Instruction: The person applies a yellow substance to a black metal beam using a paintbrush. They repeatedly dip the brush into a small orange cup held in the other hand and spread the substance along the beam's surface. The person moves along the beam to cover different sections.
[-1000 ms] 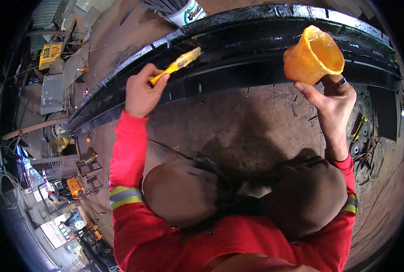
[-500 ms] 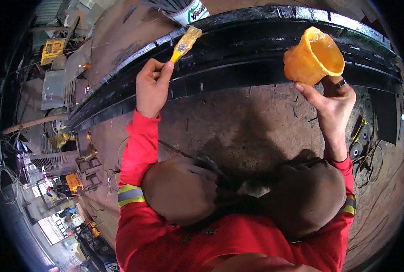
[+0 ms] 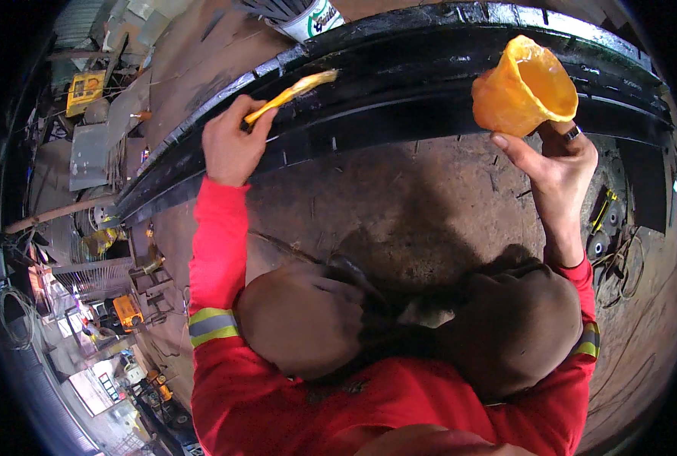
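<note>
The long black beam [image 3: 399, 83] is the largest thing here, curving across the view through the fisheye lens; its glossy surface looks wet, though that is a judgement. On the near side of the beam, the person's 2 bent knees [image 3: 308, 319] suggest a low squat or seat, probably to keep both arms at its level. Just past the beam's far edge stands a white bucket [image 3: 313, 23], apparently serving to keep a bundle of dark rods together.

The right hand [image 3: 555, 163] is clamped on an orange cup [image 3: 498, 102] above the right part of the beam, thumb at its lower side, the other fingers partly hidden. The mouth tips up and rightward, likely so whatever is inside stays in. The left hand [image 3: 233, 144], over the beam's left part, grips a yellow brush [image 3: 281, 97] by its handle, which keeps the fingers off the bristles. The bristles lie over the beam; I cannot tell whether they touch it. Smallest is 1 ring [image 3: 573, 132] on the right hand, near the beam's close edge.
</note>
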The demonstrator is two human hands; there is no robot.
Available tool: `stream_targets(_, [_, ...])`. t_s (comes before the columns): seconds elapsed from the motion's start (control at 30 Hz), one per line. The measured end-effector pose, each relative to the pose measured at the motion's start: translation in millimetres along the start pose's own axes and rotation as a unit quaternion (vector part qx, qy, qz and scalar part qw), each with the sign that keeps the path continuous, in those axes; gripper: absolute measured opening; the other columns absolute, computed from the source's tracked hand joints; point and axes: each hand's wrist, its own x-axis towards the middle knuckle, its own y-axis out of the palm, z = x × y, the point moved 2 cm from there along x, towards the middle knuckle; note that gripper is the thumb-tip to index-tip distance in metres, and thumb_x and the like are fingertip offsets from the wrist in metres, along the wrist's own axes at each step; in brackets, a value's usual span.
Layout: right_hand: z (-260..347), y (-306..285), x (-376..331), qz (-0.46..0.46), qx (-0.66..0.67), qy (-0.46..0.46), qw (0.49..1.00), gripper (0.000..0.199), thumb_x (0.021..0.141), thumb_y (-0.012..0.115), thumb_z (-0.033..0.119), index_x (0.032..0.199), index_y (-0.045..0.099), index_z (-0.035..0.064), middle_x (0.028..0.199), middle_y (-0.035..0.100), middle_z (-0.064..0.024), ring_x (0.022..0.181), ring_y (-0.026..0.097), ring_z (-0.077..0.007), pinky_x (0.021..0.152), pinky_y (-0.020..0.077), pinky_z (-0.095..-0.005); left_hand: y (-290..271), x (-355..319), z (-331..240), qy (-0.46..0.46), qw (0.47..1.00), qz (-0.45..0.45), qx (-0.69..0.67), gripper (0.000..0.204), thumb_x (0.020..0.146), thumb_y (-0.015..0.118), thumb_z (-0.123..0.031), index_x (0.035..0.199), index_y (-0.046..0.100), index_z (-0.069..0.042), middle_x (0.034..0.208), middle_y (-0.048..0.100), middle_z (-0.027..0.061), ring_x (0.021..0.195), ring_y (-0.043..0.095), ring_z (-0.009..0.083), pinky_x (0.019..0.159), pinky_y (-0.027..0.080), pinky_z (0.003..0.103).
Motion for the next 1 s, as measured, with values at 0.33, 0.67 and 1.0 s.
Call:
stream_targets(0.33, [-6, 8, -7, 0.005, 0.014, 0.039, 0.999, 0.044, 0.072, 0.078, -0.006, 0.112, 0.062, -0.0092, 0.113, 0.066, -0.0119, 0.105, 0.061, -0.0166, 0.097, 0.0433, -0.0306, 1, -19, 6, 0.015, 0.998, 0.012, 0.068, 0.018, 0.081, 0.072, -0.025, 0.086, 0.063, -0.010, 0.073, 0.066, 0.0101, 0.067, 0.065, 0.0323, 0.056, 0.048, 0.040])
stream_targets(0.67, [-18, 14, -4, 0.026, -0.023, 0.036, 0.999, 0.043, 0.073, 0.078, -0.005, 0.114, 0.062, -0.0081, 0.114, 0.066, -0.0107, 0.107, 0.061, -0.0160, 0.097, 0.0426, -0.0301, -38, -20, 15, 0.028, 0.991, -0.075, 0.109, 0.017, 0.081, 0.073, -0.022, 0.081, 0.062, -0.008, 0.068, 0.064, 0.0089, 0.058, 0.063, 0.0292, 0.052, 0.046, 0.037])
stream_targets(1.0, [-15, 13, -3, 0.016, -0.005, 0.025, 1.000, 0.049, 0.070, 0.082, -0.001, 0.115, 0.062, -0.0078, 0.109, 0.068, -0.0129, 0.102, 0.064, -0.0180, 0.097, 0.0456, -0.0324, -15, -53, 7, 0.044, 0.985, -0.084, 0.145, 0.013, 0.083, 0.070, -0.017, 0.087, 0.059, -0.010, 0.077, 0.063, 0.0070, 0.063, 0.063, 0.0302, 0.053, 0.049, 0.038])
